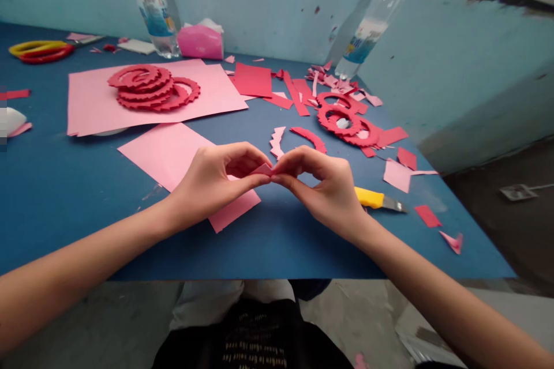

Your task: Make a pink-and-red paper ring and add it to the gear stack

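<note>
Both my hands meet over the middle of the blue table. My left hand [216, 176] pinches a small folded piece of pink paper [262, 169] between thumb and fingers. From the other side, my right hand [318, 184] grips the same piece at its right end, fingertips touching the left ones. A pink paper sheet [167, 150] lies partly hidden under my left hand. Just beyond the hands are a light pink zigzag-edged strip [277, 142] and a red curved strip [309, 138]. A yellow utility knife [370, 198] lies beside my right hand, its handle end covered.
Red notched paper rings [145, 89] are stacked on a large pink sheet [220, 89]. More red rings [341, 121] and paper scraps lie right. Scissors [41, 51], a pink tissue pack [201, 41] and two plastic bottles [156, 17] stand or lie along the wall.
</note>
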`<act>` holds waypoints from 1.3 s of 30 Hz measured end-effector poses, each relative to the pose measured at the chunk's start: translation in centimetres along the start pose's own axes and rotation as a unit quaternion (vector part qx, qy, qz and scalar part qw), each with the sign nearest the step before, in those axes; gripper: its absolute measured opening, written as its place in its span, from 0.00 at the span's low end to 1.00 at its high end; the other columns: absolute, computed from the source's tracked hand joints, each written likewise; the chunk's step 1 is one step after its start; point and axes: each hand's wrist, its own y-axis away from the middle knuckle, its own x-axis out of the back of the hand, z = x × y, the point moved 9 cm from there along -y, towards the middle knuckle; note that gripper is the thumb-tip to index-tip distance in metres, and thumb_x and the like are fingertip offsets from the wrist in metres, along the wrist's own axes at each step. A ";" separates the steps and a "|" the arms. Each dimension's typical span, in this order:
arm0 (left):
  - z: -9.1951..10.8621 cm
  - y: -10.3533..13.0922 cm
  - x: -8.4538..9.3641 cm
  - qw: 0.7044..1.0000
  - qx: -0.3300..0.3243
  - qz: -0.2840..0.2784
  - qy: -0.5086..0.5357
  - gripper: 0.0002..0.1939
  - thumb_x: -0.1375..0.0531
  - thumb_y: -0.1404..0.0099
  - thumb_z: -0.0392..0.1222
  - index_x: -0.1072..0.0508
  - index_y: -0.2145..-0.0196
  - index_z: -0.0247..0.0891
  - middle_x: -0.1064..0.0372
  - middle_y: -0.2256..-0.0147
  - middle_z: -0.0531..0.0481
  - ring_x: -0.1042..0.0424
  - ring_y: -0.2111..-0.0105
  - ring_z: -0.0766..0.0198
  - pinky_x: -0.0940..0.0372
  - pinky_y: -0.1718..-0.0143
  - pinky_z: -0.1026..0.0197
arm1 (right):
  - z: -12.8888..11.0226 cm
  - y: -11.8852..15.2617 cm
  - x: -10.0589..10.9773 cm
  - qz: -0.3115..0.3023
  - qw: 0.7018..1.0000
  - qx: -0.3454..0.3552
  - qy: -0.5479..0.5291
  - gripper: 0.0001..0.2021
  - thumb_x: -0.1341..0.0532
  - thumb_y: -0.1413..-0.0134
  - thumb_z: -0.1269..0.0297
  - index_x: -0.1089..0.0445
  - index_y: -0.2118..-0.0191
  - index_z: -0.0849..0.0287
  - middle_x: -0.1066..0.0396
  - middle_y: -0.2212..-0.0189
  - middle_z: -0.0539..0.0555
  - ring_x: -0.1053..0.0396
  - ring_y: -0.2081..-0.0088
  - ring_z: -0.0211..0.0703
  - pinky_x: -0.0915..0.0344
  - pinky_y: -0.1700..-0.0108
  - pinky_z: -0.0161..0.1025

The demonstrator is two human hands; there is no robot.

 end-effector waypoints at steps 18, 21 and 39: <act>0.8 0.2 0.0 0.997 -0.065 0.010 -0.038 0.06 0.34 0.40 0.35 0.22 0.62 0.37 0.21 0.68 0.55 0.22 0.70 0.70 0.26 0.64 0.71 | 0.1 0.4 -0.7 -0.033 0.999 0.001 -0.017 0.09 0.36 0.43 0.75 0.33 0.60 0.56 0.28 0.68 0.47 0.28 0.68 0.35 0.29 0.64 0.35; 0.8 0.2 0.1 0.998 -0.061 0.012 -0.029 0.07 0.33 0.40 0.35 0.22 0.62 0.36 0.21 0.68 0.55 0.22 0.70 0.69 0.26 0.64 0.71 | 0.3 0.4 -0.5 -0.028 0.999 -0.010 -0.028 0.09 0.34 0.44 0.73 0.33 0.60 0.57 0.27 0.69 0.47 0.27 0.68 0.36 0.28 0.63 0.35; -1.1 -0.2 0.7 0.994 0.053 0.029 0.092 0.10 0.30 0.43 0.38 0.22 0.62 0.36 0.21 0.71 0.52 0.19 0.69 0.63 0.23 0.65 0.67 | -2.3 0.5 0.9 0.048 0.986 0.116 0.109 0.03 0.36 0.40 0.71 0.30 0.62 0.58 0.29 0.67 0.51 0.32 0.68 0.36 0.31 0.69 0.35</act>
